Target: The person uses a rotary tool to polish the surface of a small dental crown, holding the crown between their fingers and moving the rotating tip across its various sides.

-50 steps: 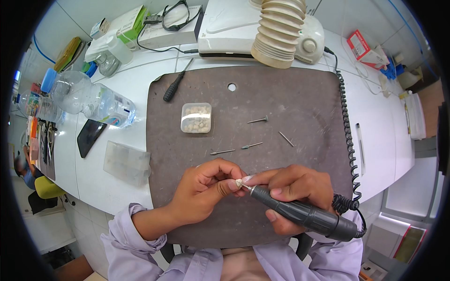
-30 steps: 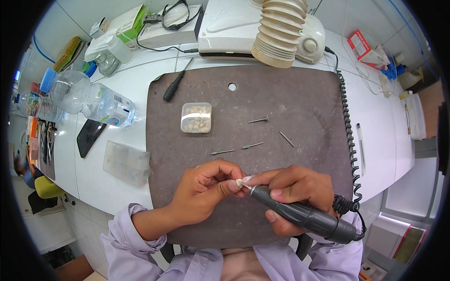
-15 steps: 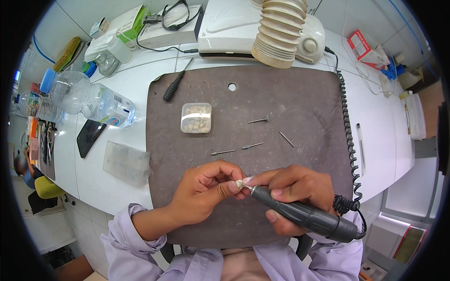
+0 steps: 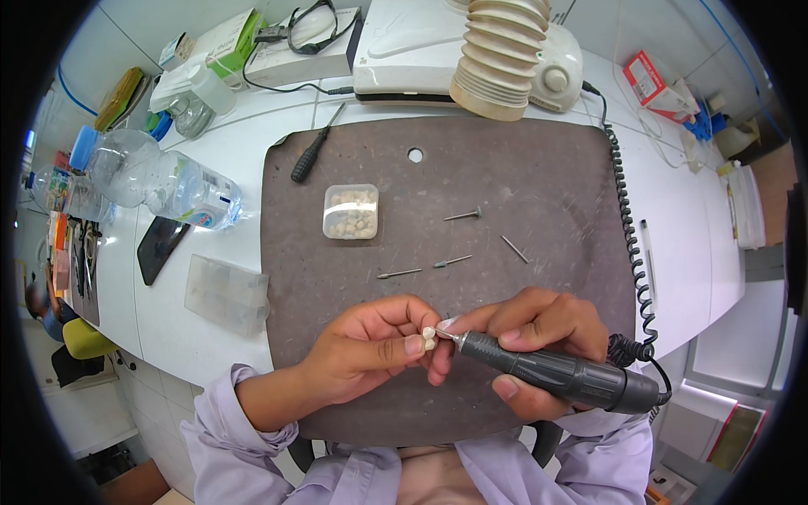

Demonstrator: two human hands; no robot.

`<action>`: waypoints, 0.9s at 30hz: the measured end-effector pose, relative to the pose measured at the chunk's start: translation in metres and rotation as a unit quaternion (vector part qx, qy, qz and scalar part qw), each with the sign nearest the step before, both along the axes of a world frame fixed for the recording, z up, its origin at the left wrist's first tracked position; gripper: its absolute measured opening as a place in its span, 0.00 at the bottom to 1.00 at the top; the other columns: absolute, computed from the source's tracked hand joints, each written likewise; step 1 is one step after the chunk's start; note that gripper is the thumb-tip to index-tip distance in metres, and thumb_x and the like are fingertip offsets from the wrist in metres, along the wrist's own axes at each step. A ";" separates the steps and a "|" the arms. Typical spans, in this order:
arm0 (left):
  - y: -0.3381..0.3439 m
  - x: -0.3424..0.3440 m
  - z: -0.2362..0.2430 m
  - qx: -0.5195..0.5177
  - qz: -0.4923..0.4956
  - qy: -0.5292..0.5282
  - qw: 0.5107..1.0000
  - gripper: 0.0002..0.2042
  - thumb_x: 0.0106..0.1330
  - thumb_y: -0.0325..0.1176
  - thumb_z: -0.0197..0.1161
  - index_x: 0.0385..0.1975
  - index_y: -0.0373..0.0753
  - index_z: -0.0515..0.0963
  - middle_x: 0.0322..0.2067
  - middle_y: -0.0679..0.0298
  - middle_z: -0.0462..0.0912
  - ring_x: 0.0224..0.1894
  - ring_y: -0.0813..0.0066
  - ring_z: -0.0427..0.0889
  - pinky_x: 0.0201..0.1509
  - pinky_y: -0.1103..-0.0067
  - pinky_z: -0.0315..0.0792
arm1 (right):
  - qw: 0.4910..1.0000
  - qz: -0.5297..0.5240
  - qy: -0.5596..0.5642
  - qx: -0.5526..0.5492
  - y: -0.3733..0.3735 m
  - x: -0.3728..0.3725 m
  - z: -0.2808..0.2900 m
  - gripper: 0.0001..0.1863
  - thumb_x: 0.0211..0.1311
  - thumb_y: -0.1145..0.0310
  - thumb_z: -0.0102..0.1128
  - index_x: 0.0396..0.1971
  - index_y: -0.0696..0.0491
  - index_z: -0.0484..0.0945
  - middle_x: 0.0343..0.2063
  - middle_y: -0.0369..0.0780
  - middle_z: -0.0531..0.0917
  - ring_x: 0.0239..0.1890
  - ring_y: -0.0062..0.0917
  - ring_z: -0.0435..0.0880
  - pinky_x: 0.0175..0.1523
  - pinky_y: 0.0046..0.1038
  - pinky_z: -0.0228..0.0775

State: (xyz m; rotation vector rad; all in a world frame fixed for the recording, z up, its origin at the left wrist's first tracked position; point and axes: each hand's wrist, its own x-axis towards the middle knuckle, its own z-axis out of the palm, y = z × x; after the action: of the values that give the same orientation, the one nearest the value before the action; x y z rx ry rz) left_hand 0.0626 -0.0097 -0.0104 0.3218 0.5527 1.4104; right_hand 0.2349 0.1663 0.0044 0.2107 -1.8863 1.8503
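Left hand [image 4: 370, 353] near the front edge of the dark mat [image 4: 547, 194], fingers [image 4: 410, 344] pinched together on a small white tooth-like piece [image 4: 429, 335], clamped between thumb and fingertips. Piece sticking out just past the thumb tip, touching the metal tip of the grey rotary handpiece [image 4: 555, 374]. Right hand [image 4: 526, 337] wrapped closed around the handpiece, fingers on top, thumb under the body. Handpiece lying slanted, rear end toward the front right corner of the mat, joined there to a black coiled cable [image 4: 627, 227]. Exact contact point between tip and piece probably at its right side, hard to see. Further back on the mat: clear small box of pale pieces [image 4: 351, 211] and a few loose burs [image 4: 463, 215].
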 end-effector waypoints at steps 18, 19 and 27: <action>0.001 0.008 0.002 -0.026 0.094 0.182 0.978 0.08 0.68 0.20 0.67 0.44 0.32 0.78 0.43 0.55 0.85 0.43 0.73 0.86 0.50 0.77 0.81 | 0.982 -0.091 -0.028 0.163 0.006 -0.015 0.005 0.16 0.52 0.74 0.79 0.40 0.49 0.82 0.32 0.40 0.88 0.33 0.31 0.88 0.43 0.31 0.77; 0.000 0.007 -0.001 -0.011 0.098 0.196 0.976 0.09 0.67 0.19 0.67 0.44 0.32 0.78 0.44 0.54 0.85 0.44 0.72 0.86 0.50 0.77 0.81 | 0.981 -0.082 -0.024 0.172 0.008 -0.015 0.005 0.17 0.52 0.73 0.79 0.40 0.50 0.82 0.31 0.40 0.88 0.33 0.31 0.87 0.43 0.31 0.77; 0.000 0.009 0.007 -0.033 0.146 0.177 0.973 0.08 0.65 0.17 0.67 0.38 0.32 0.75 0.41 0.47 0.85 0.41 0.67 0.87 0.45 0.72 0.83 | 0.989 -0.099 -0.011 0.112 0.006 -0.008 0.019 0.20 0.53 0.74 0.79 0.45 0.58 0.82 0.35 0.47 0.85 0.42 0.41 0.88 0.46 0.37 0.82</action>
State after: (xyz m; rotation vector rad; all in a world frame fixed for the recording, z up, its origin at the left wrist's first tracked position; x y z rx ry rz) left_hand 0.0715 -0.0094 -0.0038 0.4559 0.9688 1.6235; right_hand 0.2267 0.1727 0.0234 0.0737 -2.0492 1.5184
